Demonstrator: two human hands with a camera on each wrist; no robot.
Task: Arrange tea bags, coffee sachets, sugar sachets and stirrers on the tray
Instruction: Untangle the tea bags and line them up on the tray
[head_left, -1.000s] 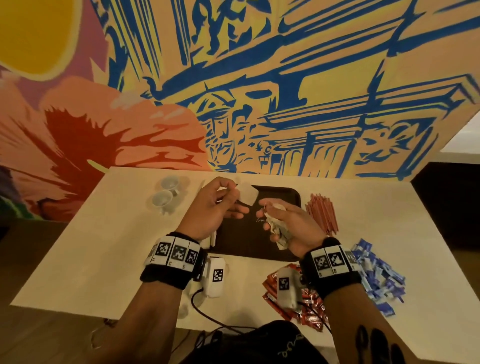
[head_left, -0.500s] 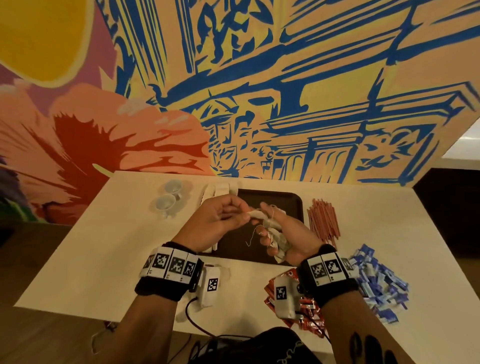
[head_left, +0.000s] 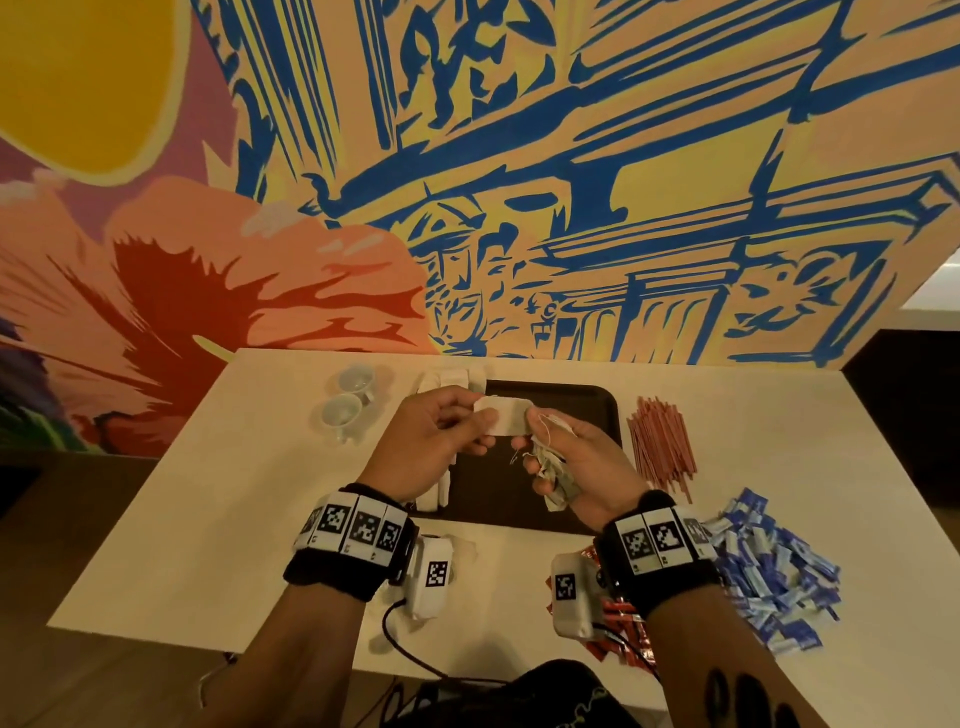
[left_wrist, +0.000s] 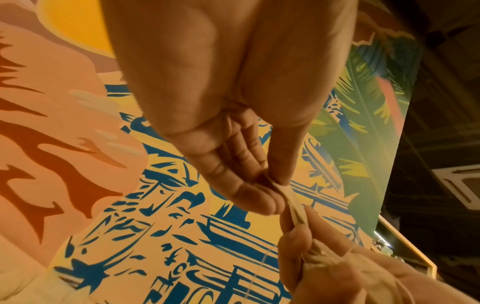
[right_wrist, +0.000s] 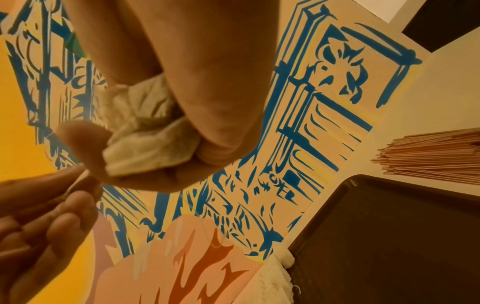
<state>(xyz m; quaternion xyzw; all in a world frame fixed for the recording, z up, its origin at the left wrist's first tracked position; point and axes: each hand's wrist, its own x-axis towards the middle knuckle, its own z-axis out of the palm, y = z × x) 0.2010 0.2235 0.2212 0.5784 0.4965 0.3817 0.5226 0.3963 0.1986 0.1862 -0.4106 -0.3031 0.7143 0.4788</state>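
- Your left hand (head_left: 434, 441) is raised over the tray's left part, thumb and fingertips pinching one end of a pale tea bag (head_left: 503, 420).
- In the left wrist view that tea bag (left_wrist: 294, 207) shows edge-on, clamped between your thumb and forefinger, with its far end meeting the fingers of your other hand.
- Your right hand (head_left: 582, 462) is curled round a bunch of tea bags (head_left: 553, 475), and its fingertips touch the other end of the single bag; loose strings hang from the bunch.
- In the right wrist view the bunch (right_wrist: 148, 131) is crumpled inside your closed fist.
- The dark tray (head_left: 582, 402) lies at the middle of the table (head_left: 208, 519), close to the far edge, under both hands.
- A row of white tea bags (head_left: 452, 376) lies along the tray's left edge; part of it is hidden by your left hand.
- The red stirrers (head_left: 660, 447) lie in a bundle on the table just beside the tray's right edge.
- The blue sachets (head_left: 774, 577) are heaped toward the near right of the table, well clear of the tray.
- The red sachets (head_left: 626, 634) are piled near the table's front edge, partly covered by your right wrist.
- Two small cups (head_left: 345, 400) stand left of the tray, toward the far edge, just beside each other.
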